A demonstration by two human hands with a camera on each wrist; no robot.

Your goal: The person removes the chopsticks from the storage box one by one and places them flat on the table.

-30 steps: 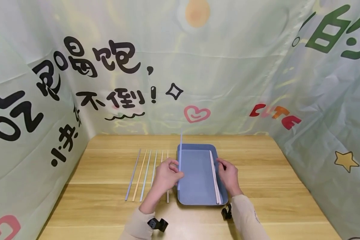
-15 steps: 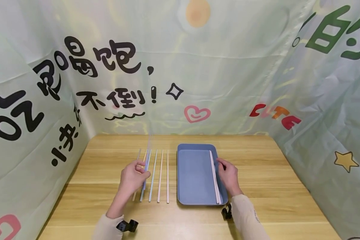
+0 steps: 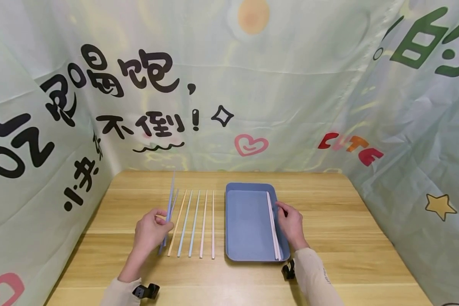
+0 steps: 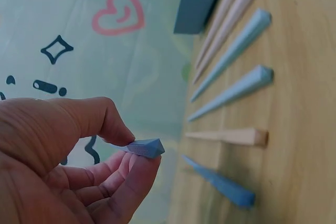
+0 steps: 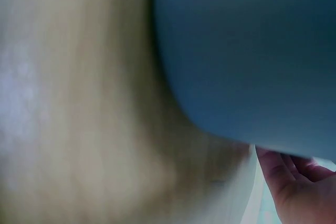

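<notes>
My left hand pinches a blue-violet chopstick between thumb and fingers. It is held above the table at the left end of a row. Just beneath lies another blue-violet chopstick, partly hidden in the head view. To its right lie a yellow-orange chopstick, two pale blue chopsticks and two pale pink chopsticks, apart from one another. My right hand holds the right rim of a blue tray, its fingertips partly hidden. Inside the tray, along the right side, lie pale pink chopsticks.
A light wood table carries everything. Printed cloth walls stand along its back and both sides. The tray's raised rim stands to the right of the chopstick row.
My left hand has moved left from the tray's left edge, across the row, carrying the blue-violet chopstick to the row's left end. The right hand and tray have stayed still.
</notes>
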